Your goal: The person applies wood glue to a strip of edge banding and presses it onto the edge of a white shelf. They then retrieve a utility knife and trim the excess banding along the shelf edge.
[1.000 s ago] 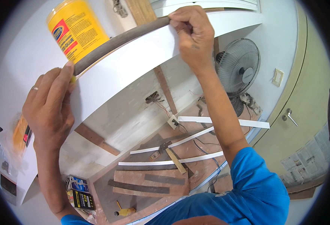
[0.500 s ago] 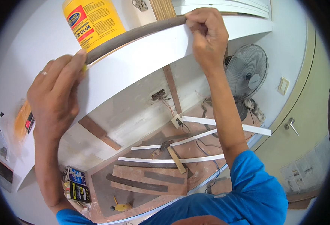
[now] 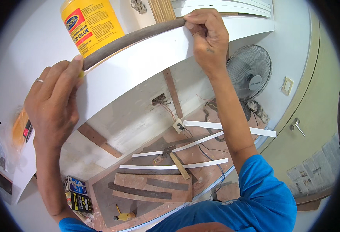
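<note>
The person's left hand [image 3: 54, 104], at nine o'clock, presses its fingertips on one end of a long dark brown strip [image 3: 133, 38]. The right hand [image 3: 208, 38], at one o'clock, pinches the other end. The strip lies along the edge of a curved white board [image 3: 139, 73]. A yellow glue tub [image 3: 90, 23] stands just behind it at twelve o'clock. A fan [image 3: 249, 77] stands at three o'clock.
</note>
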Motion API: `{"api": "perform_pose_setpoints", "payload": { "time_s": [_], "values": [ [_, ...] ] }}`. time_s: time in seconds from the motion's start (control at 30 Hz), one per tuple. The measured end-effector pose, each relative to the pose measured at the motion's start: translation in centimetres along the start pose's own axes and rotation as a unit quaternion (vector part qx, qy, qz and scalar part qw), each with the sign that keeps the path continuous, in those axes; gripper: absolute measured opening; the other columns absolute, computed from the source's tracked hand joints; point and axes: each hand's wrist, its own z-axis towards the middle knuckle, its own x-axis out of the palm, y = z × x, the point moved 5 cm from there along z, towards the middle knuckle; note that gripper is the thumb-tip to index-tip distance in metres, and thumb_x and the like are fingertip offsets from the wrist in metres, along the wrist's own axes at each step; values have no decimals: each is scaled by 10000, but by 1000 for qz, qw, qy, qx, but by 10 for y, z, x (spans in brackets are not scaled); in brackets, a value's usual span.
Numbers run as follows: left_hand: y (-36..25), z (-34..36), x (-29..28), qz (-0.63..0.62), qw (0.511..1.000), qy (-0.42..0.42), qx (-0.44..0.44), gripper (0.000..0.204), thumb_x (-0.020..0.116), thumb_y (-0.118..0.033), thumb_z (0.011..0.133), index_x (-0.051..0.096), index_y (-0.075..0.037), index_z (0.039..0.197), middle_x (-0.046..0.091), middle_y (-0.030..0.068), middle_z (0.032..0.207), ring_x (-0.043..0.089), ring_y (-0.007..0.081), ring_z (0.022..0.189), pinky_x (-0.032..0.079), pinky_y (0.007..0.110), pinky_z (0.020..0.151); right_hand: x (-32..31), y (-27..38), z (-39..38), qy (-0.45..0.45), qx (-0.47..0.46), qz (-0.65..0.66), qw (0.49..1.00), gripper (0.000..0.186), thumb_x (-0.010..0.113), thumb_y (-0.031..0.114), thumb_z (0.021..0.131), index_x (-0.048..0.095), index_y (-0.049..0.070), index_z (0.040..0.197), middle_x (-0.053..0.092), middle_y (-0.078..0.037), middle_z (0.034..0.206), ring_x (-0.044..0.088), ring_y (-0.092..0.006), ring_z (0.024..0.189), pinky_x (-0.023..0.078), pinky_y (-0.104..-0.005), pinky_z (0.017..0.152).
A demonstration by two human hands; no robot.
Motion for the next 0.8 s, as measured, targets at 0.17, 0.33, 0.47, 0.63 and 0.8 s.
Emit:
{"api": "perform_pose_setpoints", "payload": {
  "time_s": [0.17, 0.33, 0.47, 0.63, 0.8],
  "values": [
    [-5, 8, -1, -26, 1000, -8, -1, 453, 756, 74, 770, 724, -60, 1202, 739, 106, 1020, 709, 252, 873, 549, 362, 708, -2, -4, 0, -16, -14, 13, 1000, 208, 653, -147, 895, 710, 34, 981, 663, -36, 1060, 641, -107, 938, 533, -229, 829],
    [-1, 6, 1, -19, 1000, 1, -6, 468, 751, 82, 761, 721, -55, 1207, 735, 108, 1034, 704, 262, 864, 548, 371, 711, -1, -1, -2, -6, -1, 11, 1000, 212, 647, -155, 891, 705, 35, 966, 660, -34, 1047, 644, -107, 930, 532, -229, 809],
    [-5, 13, 3, -8, 1000, 13, -7, 467, 739, 89, 767, 719, -51, 1212, 736, 112, 1040, 715, 266, 897, 559, 372, 732, -3, -3, -2, -41, 2, 4, 999, 210, 643, -154, 892, 702, 39, 952, 661, -35, 1051, 642, -107, 923, 526, -227, 794],
    [2, 5, -3, -25, 1000, -11, 10, 466, 730, 96, 775, 712, -54, 1215, 726, 117, 1053, 686, 267, 851, 538, 365, 700, 2, 5, -1, -7, -11, -18, 1000, 213, 636, -163, 888, 695, 31, 955, 659, -41, 1058, 650, -104, 932, 539, -220, 802],
    [-10, 15, 6, -20, 1000, 12, -5, 475, 745, 97, 769, 706, -68, 1213, 729, 117, 1042, 690, 254, 865, 532, 360, 689, -7, -4, 0, -54, 3, -1, 999, 234, 635, -166, 885, 704, 38, 976, 659, -38, 1047, 643, -99, 904, 530, -217, 757]
  ]
}}
